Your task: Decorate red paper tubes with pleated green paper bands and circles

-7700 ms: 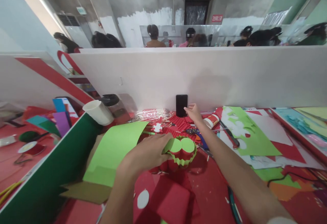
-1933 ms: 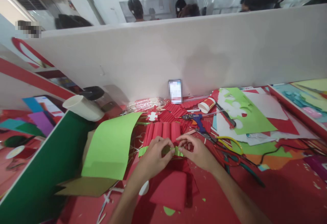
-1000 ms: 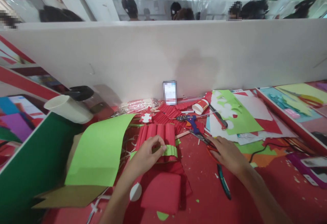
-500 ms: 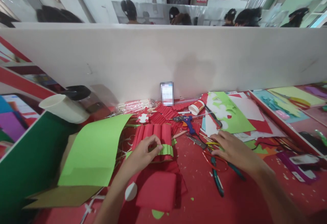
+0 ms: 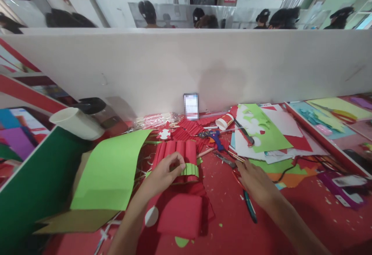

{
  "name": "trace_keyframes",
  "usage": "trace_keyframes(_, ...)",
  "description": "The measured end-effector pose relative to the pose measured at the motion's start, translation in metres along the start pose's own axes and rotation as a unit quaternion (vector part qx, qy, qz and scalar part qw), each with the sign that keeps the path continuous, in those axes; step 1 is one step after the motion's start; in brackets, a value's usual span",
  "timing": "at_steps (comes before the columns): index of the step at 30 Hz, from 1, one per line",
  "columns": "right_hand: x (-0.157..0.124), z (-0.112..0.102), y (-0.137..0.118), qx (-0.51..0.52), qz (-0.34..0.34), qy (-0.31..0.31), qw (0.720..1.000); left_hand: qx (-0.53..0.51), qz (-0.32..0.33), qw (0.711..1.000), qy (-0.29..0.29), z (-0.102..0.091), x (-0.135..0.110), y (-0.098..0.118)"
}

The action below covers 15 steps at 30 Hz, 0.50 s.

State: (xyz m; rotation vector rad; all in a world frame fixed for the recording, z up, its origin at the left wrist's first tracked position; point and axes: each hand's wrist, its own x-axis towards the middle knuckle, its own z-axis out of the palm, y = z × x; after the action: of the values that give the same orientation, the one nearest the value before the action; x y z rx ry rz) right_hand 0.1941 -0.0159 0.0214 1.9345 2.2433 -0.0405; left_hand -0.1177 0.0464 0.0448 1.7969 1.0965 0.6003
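Note:
My left hand [image 5: 170, 171] is closed, pinching the pleated green paper strip [image 5: 192, 169] that lies across a row of red paper rolls [image 5: 190, 151]. To the right, my right hand [image 5: 255, 179] reaches over a pair of scissors [image 5: 225, 160] with red handles, its fingers stretched out and partly hidden from view. One teal handle of the pliers [image 5: 250, 206] sticks out below this hand. Closer to me sits a red paper-covered block [image 5: 180, 215], with a white paper disc [image 5: 151, 216] beside it.
A blue glue gun [image 5: 215, 138], a utility knife [image 5: 244, 133] and a paper cup [image 5: 224, 122] lie behind the hands. Green sheet [image 5: 110, 169] stands at left, cut sheets [image 5: 266, 131] at right. A phone [image 5: 191, 107] leans on the white partition [image 5: 145, 69].
My right hand has moved left and slightly down over the tools, covering the yellow handle and more of the pliers. My left hand keeps its pinch on the green strip.

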Motion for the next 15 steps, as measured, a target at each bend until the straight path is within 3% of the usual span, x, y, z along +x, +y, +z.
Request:
trace_keyframes(5, 0.007, -0.007, -0.001, 0.006, -0.017, -0.020, 1.000, -0.016, 0.008, 1.000, 0.000, 0.000, 0.000, -0.002)
trace_keyframes(8, 0.003, -0.014, 0.009, 0.110, -0.054, -0.020, 0.992, 0.001, 0.002, 1.000, -0.003, -0.001, 0.000, 0.000)
trace_keyframes(10, -0.003, -0.023, 0.016, 0.221, -0.072, -0.018, 0.972, 0.025, -0.003, 1.000, -0.008, -0.002, 0.000, 0.001)
trace_keyframes(12, -0.010, -0.034, 0.019, 0.350, -0.057, -0.042, 0.934, 0.054, -0.007, 0.998, -0.010, -0.003, 0.000, 0.004)
trace_keyframes(13, -0.013, -0.039, 0.019, 0.428, -0.041, -0.075, 0.900, 0.066, -0.010, 0.998, -0.008, -0.003, 0.001, 0.005)
trace_keyframes(15, -0.019, -0.045, 0.013, 0.593, 0.002, -0.148, 0.792, 0.074, -0.016, 0.997, -0.006, -0.002, 0.002, 0.007)
